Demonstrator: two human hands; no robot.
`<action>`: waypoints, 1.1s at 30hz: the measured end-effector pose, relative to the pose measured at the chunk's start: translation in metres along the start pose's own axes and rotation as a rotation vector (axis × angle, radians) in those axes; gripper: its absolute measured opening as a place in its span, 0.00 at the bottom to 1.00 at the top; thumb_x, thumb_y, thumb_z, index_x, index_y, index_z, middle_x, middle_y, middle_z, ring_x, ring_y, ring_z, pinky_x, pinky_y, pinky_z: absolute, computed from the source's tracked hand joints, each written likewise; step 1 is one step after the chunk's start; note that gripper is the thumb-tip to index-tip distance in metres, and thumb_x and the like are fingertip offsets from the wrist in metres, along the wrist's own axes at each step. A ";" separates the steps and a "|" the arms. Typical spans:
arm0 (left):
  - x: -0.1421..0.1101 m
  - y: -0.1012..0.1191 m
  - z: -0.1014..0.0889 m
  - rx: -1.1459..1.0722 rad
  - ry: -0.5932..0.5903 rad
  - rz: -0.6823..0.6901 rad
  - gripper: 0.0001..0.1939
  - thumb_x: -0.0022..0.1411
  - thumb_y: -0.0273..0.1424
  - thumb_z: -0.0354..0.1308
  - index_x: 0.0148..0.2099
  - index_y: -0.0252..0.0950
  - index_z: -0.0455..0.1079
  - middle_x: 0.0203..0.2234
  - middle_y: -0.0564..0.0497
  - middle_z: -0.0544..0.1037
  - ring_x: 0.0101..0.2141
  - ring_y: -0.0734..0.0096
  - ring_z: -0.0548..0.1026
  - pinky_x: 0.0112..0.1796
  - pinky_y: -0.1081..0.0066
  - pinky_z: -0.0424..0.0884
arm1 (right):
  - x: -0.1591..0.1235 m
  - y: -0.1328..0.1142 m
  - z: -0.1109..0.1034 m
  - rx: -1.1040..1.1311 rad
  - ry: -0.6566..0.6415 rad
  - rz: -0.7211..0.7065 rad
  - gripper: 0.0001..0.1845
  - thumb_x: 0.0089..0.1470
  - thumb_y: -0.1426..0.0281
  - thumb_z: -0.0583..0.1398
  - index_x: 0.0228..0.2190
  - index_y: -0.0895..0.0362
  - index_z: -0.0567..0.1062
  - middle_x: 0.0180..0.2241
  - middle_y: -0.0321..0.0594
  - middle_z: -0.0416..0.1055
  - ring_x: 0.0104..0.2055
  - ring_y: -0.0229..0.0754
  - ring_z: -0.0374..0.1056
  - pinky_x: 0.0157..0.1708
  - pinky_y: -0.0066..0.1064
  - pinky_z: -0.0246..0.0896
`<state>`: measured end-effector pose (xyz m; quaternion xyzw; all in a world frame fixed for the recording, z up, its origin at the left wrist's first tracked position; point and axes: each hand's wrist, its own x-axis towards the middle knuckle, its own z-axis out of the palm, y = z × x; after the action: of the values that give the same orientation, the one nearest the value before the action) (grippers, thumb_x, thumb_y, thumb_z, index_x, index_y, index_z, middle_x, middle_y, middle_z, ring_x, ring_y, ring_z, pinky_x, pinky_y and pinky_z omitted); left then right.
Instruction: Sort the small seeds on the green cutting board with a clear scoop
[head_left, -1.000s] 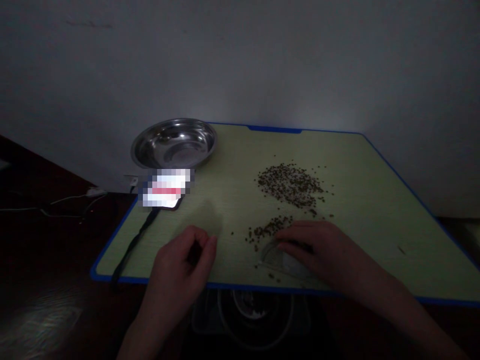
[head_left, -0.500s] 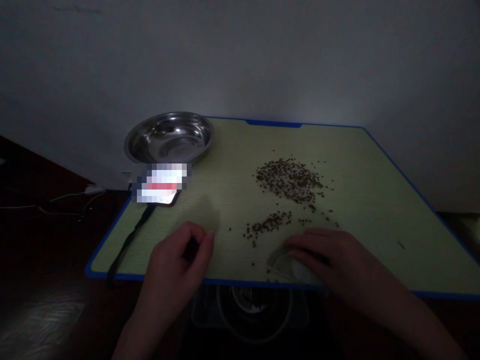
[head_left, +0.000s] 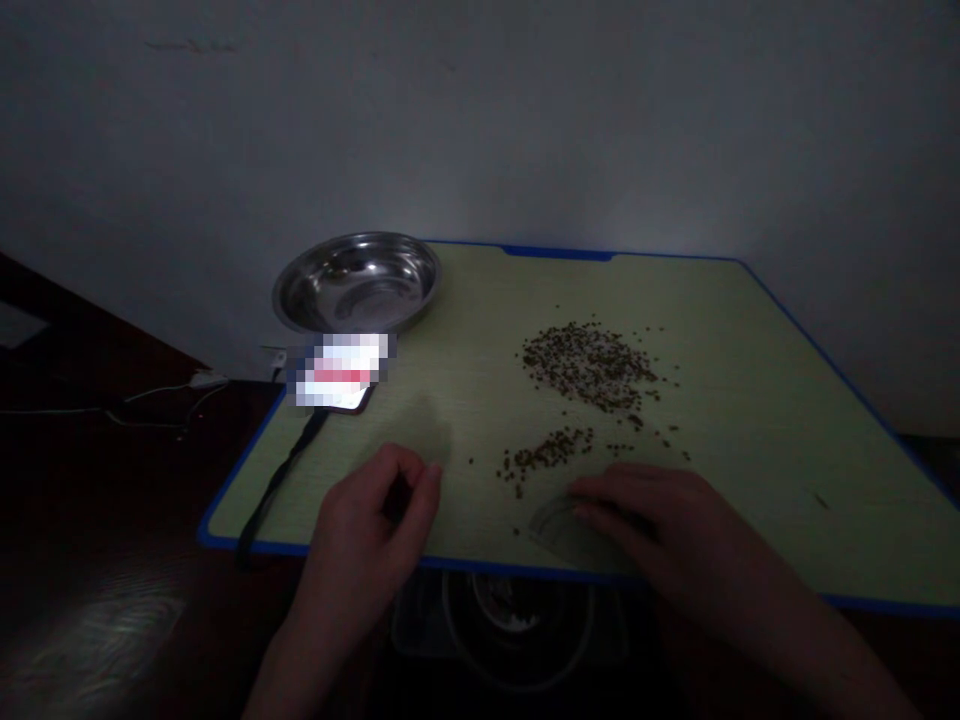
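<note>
My right hand [head_left: 651, 510] is low over the near edge of the table, its fingers closed on a clear, thin plastic protractor [head_left: 559, 525]. The protractor's curved side faces the grains, and the fingers hide part of it. Left of it, my left hand [head_left: 379, 515] is held with thumb and forefinger pinched together; whatever they hold, if anything, cannot be seen. A wide pile of small dark grains [head_left: 589, 365] lies mid-table. Nearer to my hands is a smaller strip of grains [head_left: 551, 450], with a few strays to its right.
The pale green table [head_left: 750, 400] has a blue rim. At its back left stands a shiny steel basin [head_left: 356, 285], with a lit phone [head_left: 341, 372] and dark strap [head_left: 285, 470] before it. Below the near edge is a dim round pot [head_left: 517, 640]. Cables [head_left: 150, 400] trail on the floor.
My right hand has drawn the protractor back from the grain strip toward the near edge and slightly right. A few grains by that edge are no longer visible. My left hand keeps its pinch.
</note>
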<state>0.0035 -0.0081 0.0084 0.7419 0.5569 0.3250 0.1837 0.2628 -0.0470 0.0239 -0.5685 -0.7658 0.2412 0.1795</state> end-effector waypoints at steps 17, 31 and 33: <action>0.000 0.001 0.000 -0.002 -0.019 0.014 0.13 0.64 0.33 0.52 0.26 0.39 0.61 0.17 0.58 0.67 0.18 0.77 0.66 0.19 0.75 0.61 | 0.015 -0.006 0.001 0.040 -0.068 -0.098 0.12 0.62 0.69 0.56 0.38 0.49 0.81 0.37 0.35 0.81 0.37 0.41 0.76 0.38 0.32 0.69; 0.000 0.002 -0.002 -0.016 -0.019 -0.007 0.12 0.64 0.32 0.53 0.26 0.39 0.61 0.17 0.58 0.68 0.18 0.76 0.67 0.20 0.75 0.62 | 0.037 -0.004 0.000 -0.241 0.159 0.040 0.13 0.62 0.67 0.55 0.37 0.53 0.80 0.38 0.40 0.81 0.37 0.48 0.77 0.37 0.39 0.68; 0.001 0.002 -0.003 -0.022 -0.028 -0.018 0.13 0.63 0.33 0.52 0.26 0.39 0.61 0.17 0.58 0.68 0.18 0.76 0.67 0.20 0.75 0.62 | 0.043 -0.007 -0.001 -0.311 0.162 0.034 0.12 0.62 0.67 0.55 0.36 0.52 0.80 0.37 0.40 0.81 0.35 0.48 0.76 0.34 0.38 0.67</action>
<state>0.0032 -0.0085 0.0119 0.7393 0.5573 0.3191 0.2025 0.2450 -0.0071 0.0290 -0.6200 -0.7671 0.0760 0.1464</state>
